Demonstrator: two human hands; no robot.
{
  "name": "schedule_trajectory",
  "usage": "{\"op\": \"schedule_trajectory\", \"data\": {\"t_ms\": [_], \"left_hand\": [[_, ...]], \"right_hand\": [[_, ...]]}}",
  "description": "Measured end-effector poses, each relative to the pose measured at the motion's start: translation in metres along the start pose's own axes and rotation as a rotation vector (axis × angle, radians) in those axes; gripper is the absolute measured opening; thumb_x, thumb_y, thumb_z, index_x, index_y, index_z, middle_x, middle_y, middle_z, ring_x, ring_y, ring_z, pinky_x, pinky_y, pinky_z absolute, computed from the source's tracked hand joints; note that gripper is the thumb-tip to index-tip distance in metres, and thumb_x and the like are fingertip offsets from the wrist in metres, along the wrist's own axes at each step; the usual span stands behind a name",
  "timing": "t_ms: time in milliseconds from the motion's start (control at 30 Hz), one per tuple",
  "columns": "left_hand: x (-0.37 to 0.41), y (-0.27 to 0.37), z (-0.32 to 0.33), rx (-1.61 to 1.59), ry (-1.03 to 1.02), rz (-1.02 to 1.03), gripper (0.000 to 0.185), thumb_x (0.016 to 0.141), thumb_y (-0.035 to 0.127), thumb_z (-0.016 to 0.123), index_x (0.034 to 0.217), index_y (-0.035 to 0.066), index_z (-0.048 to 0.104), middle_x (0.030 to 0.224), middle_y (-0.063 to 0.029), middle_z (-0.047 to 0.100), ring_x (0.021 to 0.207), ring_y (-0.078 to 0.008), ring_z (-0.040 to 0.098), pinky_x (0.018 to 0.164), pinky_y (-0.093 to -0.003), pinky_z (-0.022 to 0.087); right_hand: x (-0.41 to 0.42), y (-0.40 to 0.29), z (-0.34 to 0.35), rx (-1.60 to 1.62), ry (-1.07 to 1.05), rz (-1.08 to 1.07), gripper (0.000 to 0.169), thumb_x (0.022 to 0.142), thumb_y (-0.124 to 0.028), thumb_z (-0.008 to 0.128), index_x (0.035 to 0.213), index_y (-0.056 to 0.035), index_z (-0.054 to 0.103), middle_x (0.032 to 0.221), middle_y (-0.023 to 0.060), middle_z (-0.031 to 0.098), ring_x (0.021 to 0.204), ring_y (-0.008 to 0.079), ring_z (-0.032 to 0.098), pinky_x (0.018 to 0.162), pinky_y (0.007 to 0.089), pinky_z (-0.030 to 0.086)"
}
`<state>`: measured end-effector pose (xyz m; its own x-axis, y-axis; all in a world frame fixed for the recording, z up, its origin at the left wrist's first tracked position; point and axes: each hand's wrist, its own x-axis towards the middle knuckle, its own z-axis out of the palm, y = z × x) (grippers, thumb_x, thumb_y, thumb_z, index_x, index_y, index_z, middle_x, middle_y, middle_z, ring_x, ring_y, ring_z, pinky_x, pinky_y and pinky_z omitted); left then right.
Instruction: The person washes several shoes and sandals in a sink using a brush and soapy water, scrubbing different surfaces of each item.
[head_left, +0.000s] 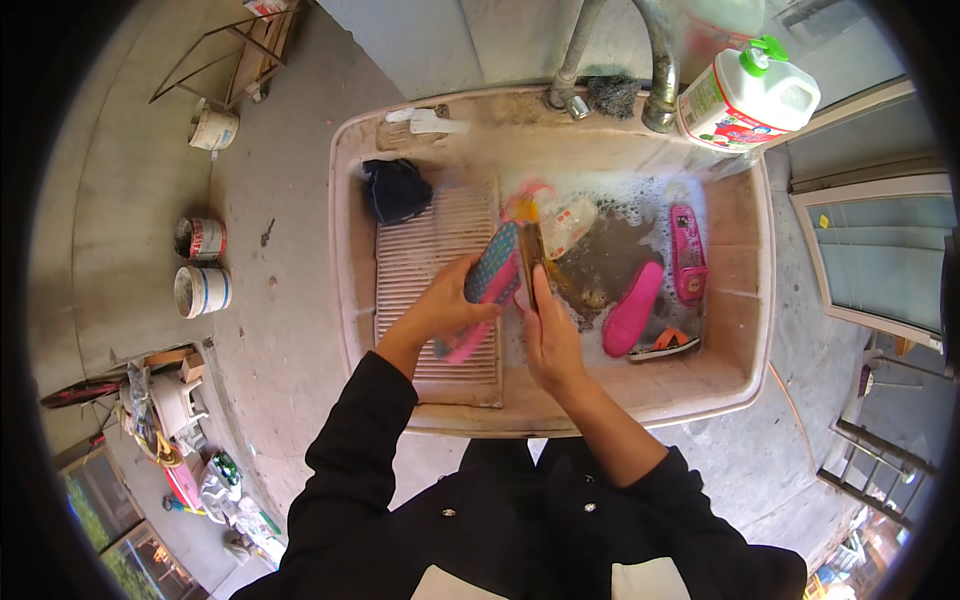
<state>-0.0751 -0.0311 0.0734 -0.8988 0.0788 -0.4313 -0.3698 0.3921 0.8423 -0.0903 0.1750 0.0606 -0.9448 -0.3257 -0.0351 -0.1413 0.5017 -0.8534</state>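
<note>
My left hand (450, 300) grips a pink shoe with a dotted blue-grey surface (491, 274), held tilted over the ribbed washboard part of the sink (420, 375). My right hand (553, 341) holds a brush with a brown back (533, 259) on edge, close beside the shoe; whether its bristles touch is hard to tell. Soapy grey water fills the right basin. In it lie a pink sole (632, 309), a pink strap slipper (688, 255), a sandal with an orange strap (667, 343) and a whitish printed item (570, 227). A dark cloth (396, 191) rests at the washboard's upper left.
On the sink's back right corner stands a white detergent jug with a green pump (750, 97). Metal pipes (664, 67) rise at the back edge, with a steel-wool scourer (613, 96) between them. Buckets (203, 291) stand on the floor at left, a metal rack (874, 472) at right.
</note>
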Motion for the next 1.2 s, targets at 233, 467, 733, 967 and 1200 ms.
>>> {"op": "schedule_trajectory", "data": {"t_ms": [233,467,733,967,1200], "left_hand": [[-0.016,0.012,-0.008,0.05,0.147,0.033,0.078,0.064,0.025,0.08,0.13,-0.002,0.047,0.117,-0.0217,0.055,0.112,-0.0307,0.053,0.097,-0.0369,0.042],[-0.033,0.029,-0.017,0.397,0.049,0.397,0.078,0.062,0.027,0.081,0.129,0.005,0.048,0.123,-0.0177,0.053,0.112,-0.0352,0.049,0.098,-0.0412,0.037],[-0.027,0.028,-0.014,0.871,0.255,0.459,0.069,0.066,0.015,0.073,0.13,0.01,0.048,0.125,-0.0161,0.049,0.121,-0.034,0.04,0.105,-0.0543,0.025],[-0.055,0.012,0.055,-0.609,0.791,0.092,0.048,0.082,0.02,0.066,0.125,0.008,0.049,0.12,-0.0173,0.052,0.117,-0.0332,0.047,0.103,-0.0533,0.033],[-0.036,0.002,0.068,-1.775,0.391,-0.24,0.031,0.096,0.029,0.052,0.114,0.004,0.054,0.103,-0.0121,0.059,0.097,-0.0272,0.059,0.09,-0.0456,0.048]], "right_hand": [[0.038,-0.037,-0.033,0.175,-0.137,-0.008,0.045,0.097,-0.02,0.045,0.14,-0.0092,0.042,0.113,0.0243,0.058,0.096,0.0362,0.06,0.084,0.0395,0.047],[0.05,-0.036,-0.054,0.421,-0.212,0.352,0.052,0.097,-0.036,0.043,0.144,-0.0129,0.038,0.093,0.0153,0.063,0.085,0.0293,0.062,0.076,0.0401,0.049],[0.023,-0.021,-0.032,0.48,-0.265,0.184,0.084,0.078,-0.028,0.068,0.143,0.0031,0.027,0.129,0.0213,0.05,0.112,0.0253,0.054,0.097,0.0333,0.042],[0.007,-0.034,-0.001,0.389,0.06,0.174,0.079,0.08,-0.019,0.066,0.142,0.0058,0.024,0.128,0.025,0.048,0.115,0.0284,0.051,0.096,0.0345,0.041],[-0.044,-0.061,-0.009,-0.049,-0.102,-0.253,0.059,0.091,-0.023,0.057,0.142,-0.0032,0.035,0.112,0.0228,0.056,0.095,0.0349,0.057,0.084,0.0385,0.046]]}}
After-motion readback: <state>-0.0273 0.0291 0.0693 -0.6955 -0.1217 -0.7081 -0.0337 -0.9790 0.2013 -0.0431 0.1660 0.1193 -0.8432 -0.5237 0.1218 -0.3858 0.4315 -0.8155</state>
